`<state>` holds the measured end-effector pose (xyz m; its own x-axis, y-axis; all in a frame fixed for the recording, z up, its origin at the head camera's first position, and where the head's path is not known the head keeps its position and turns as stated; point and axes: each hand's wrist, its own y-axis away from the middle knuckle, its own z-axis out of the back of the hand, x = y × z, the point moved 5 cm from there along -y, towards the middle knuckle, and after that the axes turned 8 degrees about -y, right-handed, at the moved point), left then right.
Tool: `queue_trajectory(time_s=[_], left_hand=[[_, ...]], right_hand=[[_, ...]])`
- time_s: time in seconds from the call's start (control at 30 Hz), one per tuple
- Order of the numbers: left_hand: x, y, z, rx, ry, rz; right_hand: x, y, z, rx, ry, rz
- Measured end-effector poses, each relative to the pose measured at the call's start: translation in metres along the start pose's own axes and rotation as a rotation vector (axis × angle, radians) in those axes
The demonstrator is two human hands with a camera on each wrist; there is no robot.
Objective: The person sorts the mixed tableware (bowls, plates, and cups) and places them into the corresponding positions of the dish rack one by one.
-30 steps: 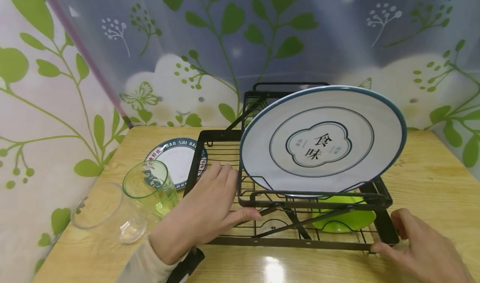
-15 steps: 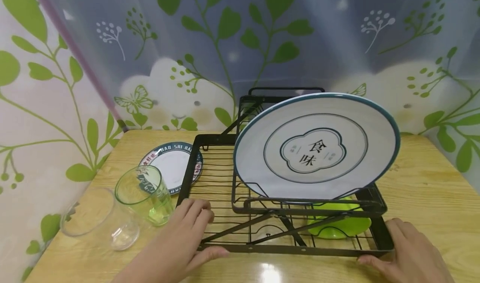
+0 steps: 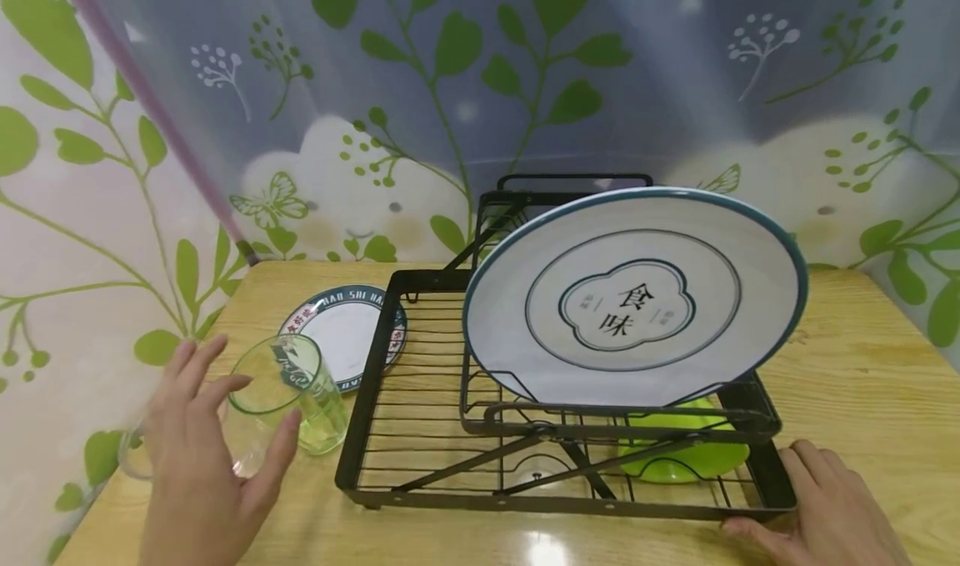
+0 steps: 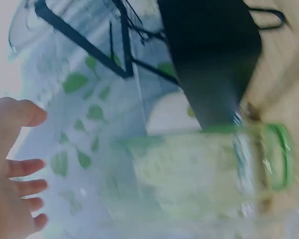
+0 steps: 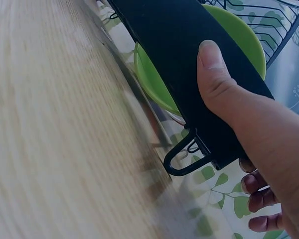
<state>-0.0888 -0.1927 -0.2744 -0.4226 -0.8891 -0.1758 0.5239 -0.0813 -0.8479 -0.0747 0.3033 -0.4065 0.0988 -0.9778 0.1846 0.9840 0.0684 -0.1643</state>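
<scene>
A black two-tier dish rack (image 3: 570, 506) stands on the table. My right hand (image 3: 836, 499) grips its front right corner, thumb on the front rail (image 5: 182, 55) and fingers round the side. My left hand (image 3: 206, 458) is raised at the left, fingers spread and holding nothing, in front of a clear glass (image 3: 135, 458) that it mostly hides. Just right of that hand stands a green-tinted glass (image 3: 324, 420), blurred in the left wrist view. On the upper tier leans a large white plate (image 3: 637, 374) with a blue rim. A lime-green bowl (image 3: 678, 462) sits in the lower tier.
Behind the green glass, a small patterned plate (image 3: 337, 333) lies flat on the wooden table (image 3: 847, 366), close to the rack's left side. A leaf-print curtain (image 3: 420, 132) hangs along the back and left.
My left hand has let go of the rack's left part and moved left to the glasses, its fingers spreading. My right hand has stayed at the rack's right corner.
</scene>
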Motion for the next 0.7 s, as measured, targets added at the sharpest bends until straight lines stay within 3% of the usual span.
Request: queue_trajectory(time_s=[0.07,0.17,0.3,0.6,0.7], left_hand=[[0.013,0.002,0.005,-0.041,-0.013,0.069],[0.029,0.004,0.011,-0.156,-0.01,0.167],[0.046,0.012,0.013,-0.245,0.043,0.324],[0.076,0.044,0.006,-0.262,0.198,0.547],[0.087,0.056,0.001,-0.335,0.386,0.631]], right_hand=[[0.001,0.002,0.0,0.003,0.004,-0.003],[0.002,0.004,0.002,-0.018,0.021,0.006],[0.003,0.003,0.004,-0.041,0.053,0.009],[-0.002,0.002,-0.002,0.085,0.054,-0.024],[-0.001,0.001,-0.001,0.068,0.029,-0.003]])
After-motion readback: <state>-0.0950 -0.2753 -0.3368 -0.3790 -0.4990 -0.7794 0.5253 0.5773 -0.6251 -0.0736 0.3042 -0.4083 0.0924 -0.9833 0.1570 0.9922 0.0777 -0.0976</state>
